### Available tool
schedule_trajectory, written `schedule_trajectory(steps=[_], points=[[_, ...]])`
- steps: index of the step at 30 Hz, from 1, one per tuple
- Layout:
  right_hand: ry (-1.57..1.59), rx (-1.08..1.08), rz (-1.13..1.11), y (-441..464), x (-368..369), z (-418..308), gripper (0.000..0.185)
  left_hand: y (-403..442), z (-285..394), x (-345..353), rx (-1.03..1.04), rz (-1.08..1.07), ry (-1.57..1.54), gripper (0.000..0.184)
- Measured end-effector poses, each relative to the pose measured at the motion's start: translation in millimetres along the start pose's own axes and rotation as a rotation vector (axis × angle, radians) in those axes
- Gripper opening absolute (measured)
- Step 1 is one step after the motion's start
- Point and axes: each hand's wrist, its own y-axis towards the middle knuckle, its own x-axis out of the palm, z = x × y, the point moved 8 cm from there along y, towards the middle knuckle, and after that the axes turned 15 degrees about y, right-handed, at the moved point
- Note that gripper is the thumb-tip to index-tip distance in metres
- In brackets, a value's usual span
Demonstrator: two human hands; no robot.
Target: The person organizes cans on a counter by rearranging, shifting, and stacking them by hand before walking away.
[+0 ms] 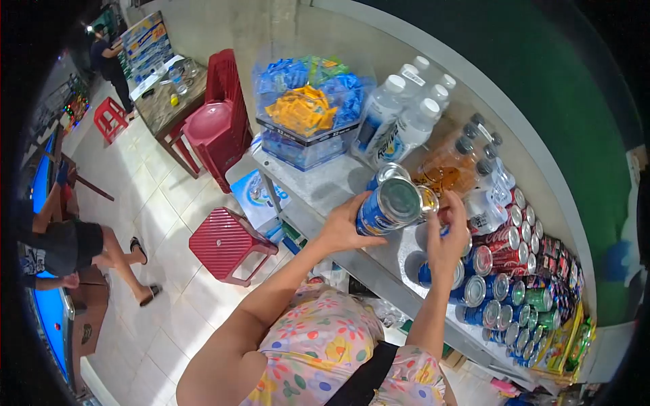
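Cans in handling just above the table (315, 193). Held in front, a blue can (387, 208), clasped from the side by the left grip (344, 227), well closed around it, with the flat end tilted up into view. Just beside it, a second can (428, 201) with a shiny rim, met by the half-curled right grip (450, 237); impossible to tell whether firmly held or only touched. Behind the blue can, a third can (393, 172), partly hidden; unclear whether lifted or standing on the table.

Step in hand, by judgement: two-handed handling of cans close together, with the blue can not yet set down. Next move, judging by the layout: calls for a steady left hold, a surer closing on the second can before parting the two, and care near the amber bottles (443, 166) and the rowed blue cans (474, 291).
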Motion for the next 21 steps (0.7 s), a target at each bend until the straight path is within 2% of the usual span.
schedule_trajectory(steps=[1,5,9,13,16,17,20,21], points=[[-0.178,-0.086,-0.022,0,7,1,0.051,-1,0,0,0.005,0.015,0.001,0.098],[-0.275,-0.099,-0.147,-10,32,16,0.071,0,3,-2,0.015,0.000,-0.009,0.096],[-0.346,-0.102,-0.152,-13,38,16,0.066,2,7,-4,0.000,-0.026,0.013,0.099],[-0.224,-0.144,-0.182,-12,27,7,0.051,1,9,-8,0.059,0.048,0.038,0.098],[0.033,0.090,-0.033,-13,3,11,0.049,0,9,-9,0.038,0.031,-0.004,0.097],[0.220,0.108,0.018,-15,-1,5,0.055,0,8,-9,0.030,0.033,0.003,0.097],[0.320,-0.040,-0.002,-12,16,-41,0.069,1,6,-4,0.020,0.008,-0.025,0.096],[0.260,-0.070,-0.082,-12,30,-47,0.076,1,4,-3,0.014,-0.005,-0.061,0.096]])
